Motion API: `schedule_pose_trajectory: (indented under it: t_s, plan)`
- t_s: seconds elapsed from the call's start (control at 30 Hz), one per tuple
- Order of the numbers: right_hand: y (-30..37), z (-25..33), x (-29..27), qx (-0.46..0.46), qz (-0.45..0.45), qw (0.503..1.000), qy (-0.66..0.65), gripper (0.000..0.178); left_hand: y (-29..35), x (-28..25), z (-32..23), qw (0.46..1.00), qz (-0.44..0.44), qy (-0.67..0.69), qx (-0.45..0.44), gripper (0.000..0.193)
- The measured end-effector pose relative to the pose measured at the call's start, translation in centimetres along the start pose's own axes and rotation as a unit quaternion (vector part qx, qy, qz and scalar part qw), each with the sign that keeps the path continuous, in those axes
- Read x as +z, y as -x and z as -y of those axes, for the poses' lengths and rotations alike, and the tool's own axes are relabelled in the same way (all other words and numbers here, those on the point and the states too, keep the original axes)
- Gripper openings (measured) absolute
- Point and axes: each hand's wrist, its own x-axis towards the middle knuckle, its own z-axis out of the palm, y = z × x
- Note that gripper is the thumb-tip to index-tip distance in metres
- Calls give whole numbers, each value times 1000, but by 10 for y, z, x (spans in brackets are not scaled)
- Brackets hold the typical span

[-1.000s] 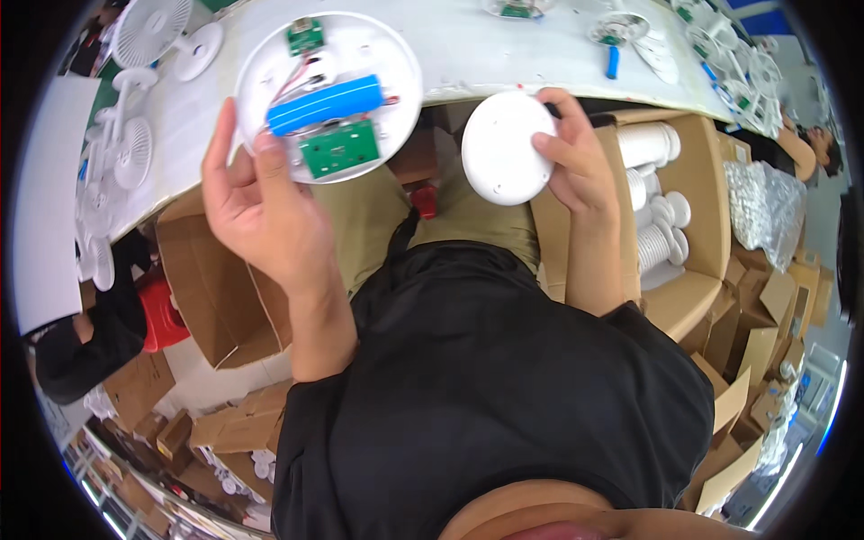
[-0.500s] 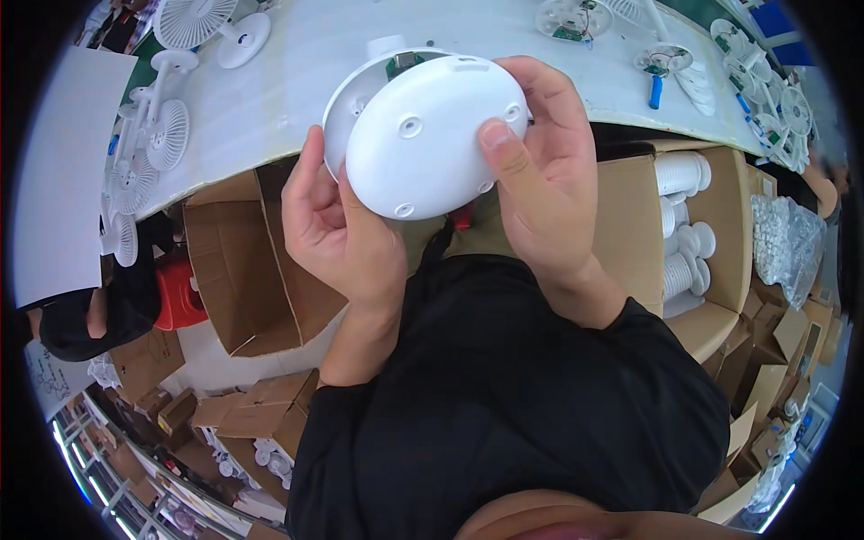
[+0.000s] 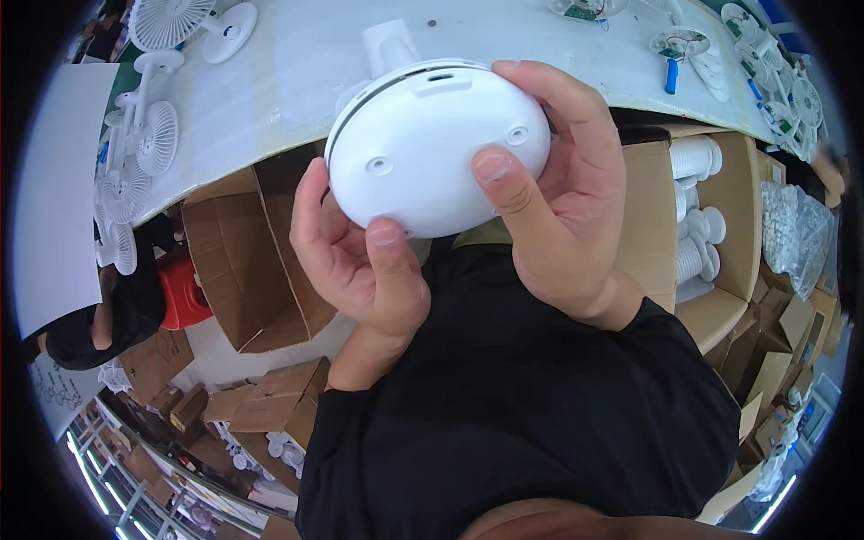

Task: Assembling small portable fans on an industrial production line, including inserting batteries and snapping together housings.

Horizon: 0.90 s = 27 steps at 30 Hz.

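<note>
Between my two hands is a round white fan base (image 3: pixel 441 171), held up off the table with its underside toward me. Its bottom cover lies over the shell, and a thin dark gap runs along the upper left rim. Screw holes and a small slot near the far edge show in the cover. A white stem (image 3: pixel 388 47) sticks out beyond the base. My left hand (image 3: pixel 364 261) grips the lower left edge, thumb on the cover. My right hand (image 3: pixel 567 171) clasps the right side, thumb pressed on the cover and fingers behind the rim.
White desk fans (image 3: pixel 171 22) stand along the table's left side. Opened bases with circuit boards (image 3: pixel 679 43) lie at the far right. An open cardboard box (image 3: pixel 243 261) sits at the left; another box (image 3: pixel 733 216) at the right holds white stems. Another person's arm (image 3: pixel 103 315) shows at the left.
The cover has come down onto the shell, hiding the circuit board that showed before. The base has turned and tilted, and its far edge slot now faces more toward me. My left thumb moved onto the cover.
</note>
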Motion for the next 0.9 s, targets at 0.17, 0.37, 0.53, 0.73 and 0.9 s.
schedule_pose_trajectory:
  t_s: [0.17,0.37,0.53,0.73,0.9]
  plan:
    - [2,5,-3,23,35,999,16,49,5,-3,-7,1000,6,-6,-26,55]
    - [5,4,-7,27,46,999,-2,50,4,-1,-16,999,0,-20,-47,57]
    - [4,-2,-12,-16,73,997,-6,52,-3,-3,-25,996,20,-19,-81,56]
    - [4,-6,-18,-54,83,995,1,51,-2,-4,-31,994,39,-31,-101,53]
    - [-9,12,-18,1,150,989,11,45,5,-4,-30,995,24,-30,-96,53]
